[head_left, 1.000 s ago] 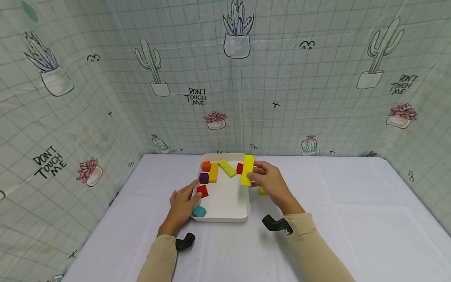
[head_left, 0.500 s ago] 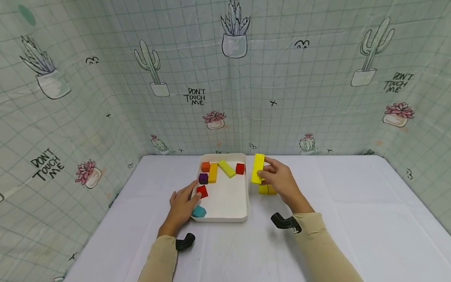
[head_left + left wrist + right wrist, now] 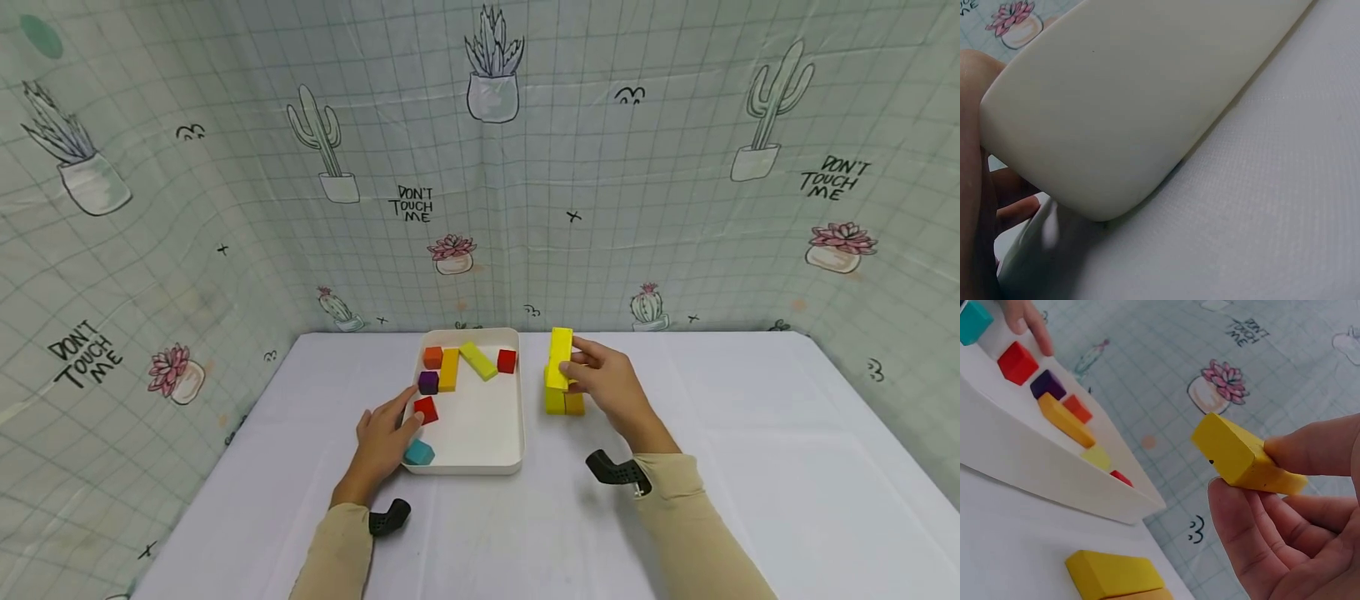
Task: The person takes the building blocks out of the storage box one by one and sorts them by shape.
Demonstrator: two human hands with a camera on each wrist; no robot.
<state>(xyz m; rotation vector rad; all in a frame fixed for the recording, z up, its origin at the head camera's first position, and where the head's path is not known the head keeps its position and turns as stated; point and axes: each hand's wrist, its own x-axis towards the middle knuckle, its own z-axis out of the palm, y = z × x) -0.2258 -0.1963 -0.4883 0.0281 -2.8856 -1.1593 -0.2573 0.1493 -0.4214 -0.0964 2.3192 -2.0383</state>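
Yellow long block (image 3: 558, 358) is pinched in the right hand (image 3: 609, 385), thumb and fingers (image 3: 1254, 519) wrapped on its end, hovering just over the yellow and orange blocks (image 3: 564, 402) on the bench (image 3: 720, 467). Left hand (image 3: 381, 440) rests with relaxed fingers on the white tray (image 3: 514, 433) edge, by the red cube (image 3: 425, 410). If that end grip slips, the block probably tips and knocks the pair below. A second ago it was over the tray's right rim; now it's clear of it.
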